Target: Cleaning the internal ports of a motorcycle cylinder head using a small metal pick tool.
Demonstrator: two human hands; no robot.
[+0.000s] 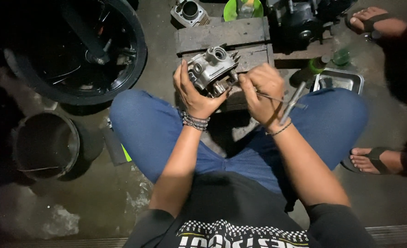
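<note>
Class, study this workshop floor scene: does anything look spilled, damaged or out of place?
Yes. The concrete floor looks wet and stained around the bucket, as if liquid had spilled. Otherwise, the left hand steadies a metal engine part while the right hand grips a thin tool; neither looks damaged.

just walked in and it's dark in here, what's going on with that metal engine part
A person sits on the floor with knees apart. The left hand holds a grey metal engine part steady over a wooden block. The right hand grips a thin metal tool whose tip works at the part's lower edge. A metal tray and a dark bucket sit nearby, and another person's sandalled feet are at the right.
</note>
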